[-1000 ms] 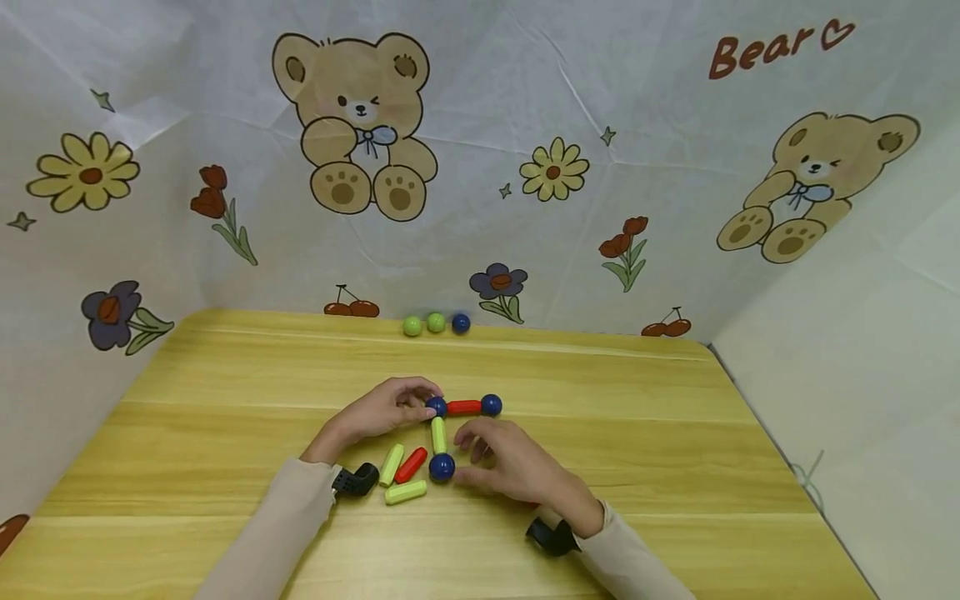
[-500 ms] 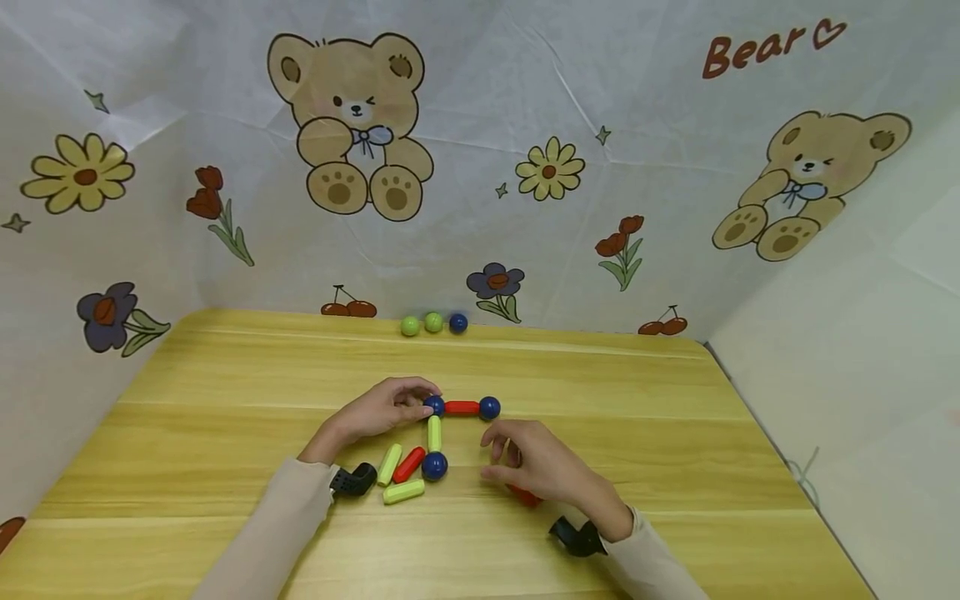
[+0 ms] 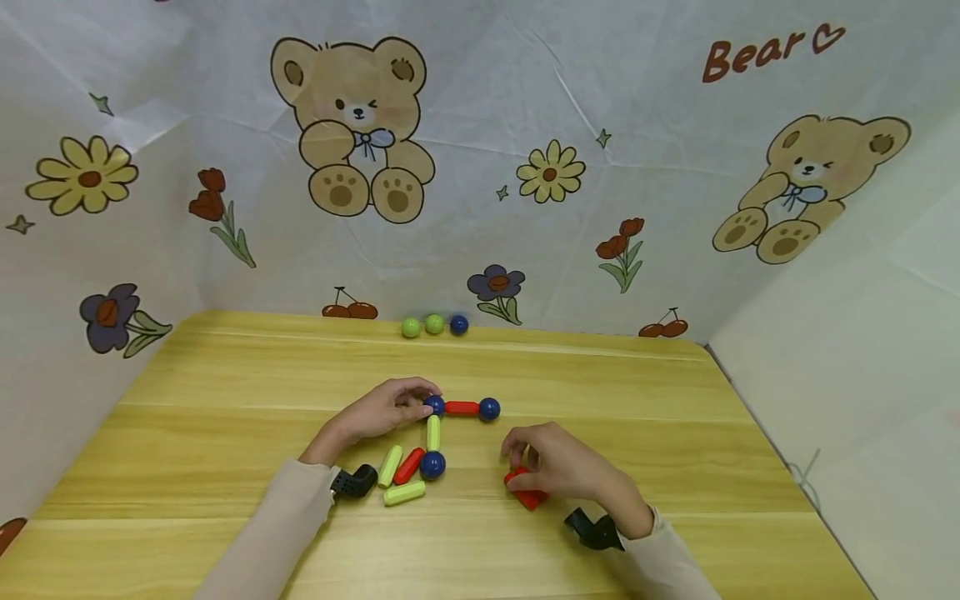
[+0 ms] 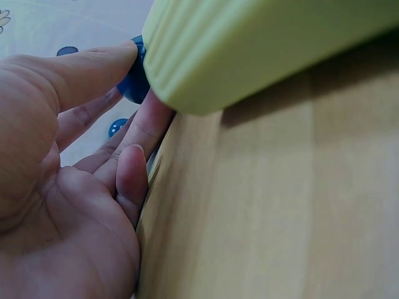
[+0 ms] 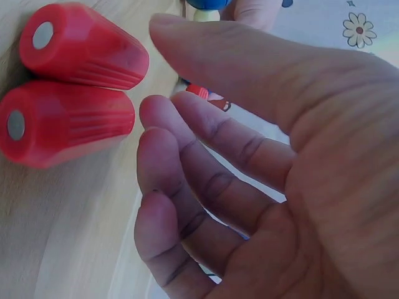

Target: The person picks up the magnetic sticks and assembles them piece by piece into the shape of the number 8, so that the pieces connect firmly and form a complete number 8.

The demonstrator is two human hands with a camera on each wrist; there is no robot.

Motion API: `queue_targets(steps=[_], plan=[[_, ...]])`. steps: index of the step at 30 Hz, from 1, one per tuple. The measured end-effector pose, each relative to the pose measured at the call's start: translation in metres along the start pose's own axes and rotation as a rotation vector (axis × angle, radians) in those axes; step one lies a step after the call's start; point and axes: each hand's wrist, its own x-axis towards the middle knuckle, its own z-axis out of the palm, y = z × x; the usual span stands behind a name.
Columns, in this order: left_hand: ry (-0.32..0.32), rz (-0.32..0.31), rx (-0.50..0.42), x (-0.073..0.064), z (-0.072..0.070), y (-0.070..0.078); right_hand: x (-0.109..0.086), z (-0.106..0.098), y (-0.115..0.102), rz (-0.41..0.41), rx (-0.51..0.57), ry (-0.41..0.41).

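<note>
My left hand (image 3: 386, 410) pinches a blue ball (image 3: 434, 406) between thumb and fingers; the left wrist view shows the same ball (image 4: 134, 84) at the fingertips. From it a red magnetic rod (image 3: 461, 407) runs right to a second blue ball (image 3: 489, 408). A yellow-green rod (image 3: 433, 433) runs toward the front, ending at a third blue ball (image 3: 432, 465). Over two red rods lying side by side hovers my right hand (image 3: 566, 467), fingers loosely bent. In the right wrist view, the upper rod (image 5: 84, 43) and lower rod (image 5: 68, 121) show metal end discs, apart from the fingertips.
Loose yellow-green rods (image 3: 404, 493) and a red rod (image 3: 409, 466) lie left of the front ball. Two green balls (image 3: 434, 324) and a blue ball (image 3: 459, 325) sit at the table's back edge. A bear-print sheet (image 3: 480, 167) hangs behind the wooden table (image 3: 262, 358).
My right hand has moved right, away from the front blue ball to above the two red rods. That ball has shifted slightly left. My left hand stays on its ball.
</note>
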Motion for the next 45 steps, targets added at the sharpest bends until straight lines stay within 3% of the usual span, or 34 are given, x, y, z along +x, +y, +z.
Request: queue_targets(steps=[24,45], plan=[[-0.001,-0.009,-0.003,0.002,0.000,0.001,0.003,0.004,0.006,0.032,-0.015,-0.014],[0.001,-0.027,-0.012,-0.001,0.000,0.003,0.007,0.011,0.002,-0.017,-0.060,0.037]])
